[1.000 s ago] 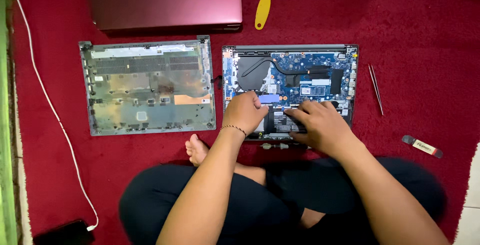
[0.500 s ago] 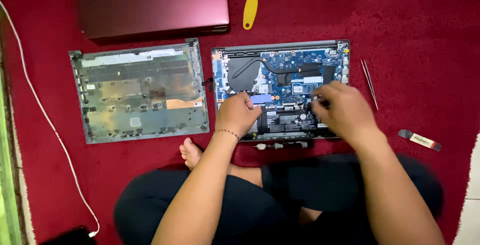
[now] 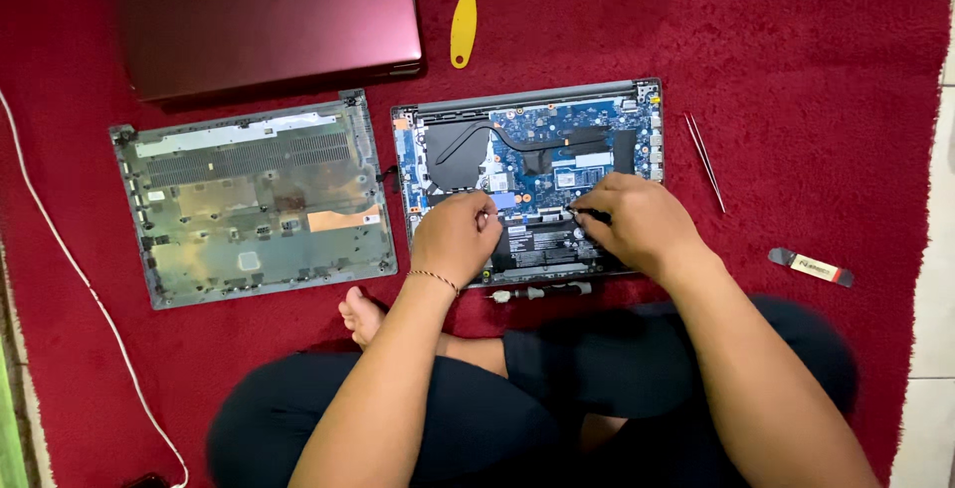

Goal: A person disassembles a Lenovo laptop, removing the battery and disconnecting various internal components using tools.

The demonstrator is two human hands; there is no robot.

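Note:
An opened grey laptop (image 3: 637,100) lies upside down on the red carpet, its blue circuit board and black fan showing. My left hand (image 3: 456,237) rests on its lower left part with the fingers curled, fingertips on the board near a small blue patch. My right hand (image 3: 645,224) sits on the lower right part and pinches a small black tool (image 3: 589,215) whose tip points left onto the board. The two hands are about a hand's width apart.
The removed grey bottom cover (image 3: 254,199) lies to the left, a closed maroon laptop (image 3: 269,20) behind it. A yellow pry tool (image 3: 468,0), tweezers (image 3: 704,162), a small grey-and-white tool (image 3: 811,267), a screwdriver (image 3: 542,292) and a white cable (image 3: 70,269) lie around. My crossed legs (image 3: 517,398) fill the front.
My right hand moved from the laptop's front edge up and right across the board, then settled near its middle. My left hand stayed in place. The view shifted slightly.

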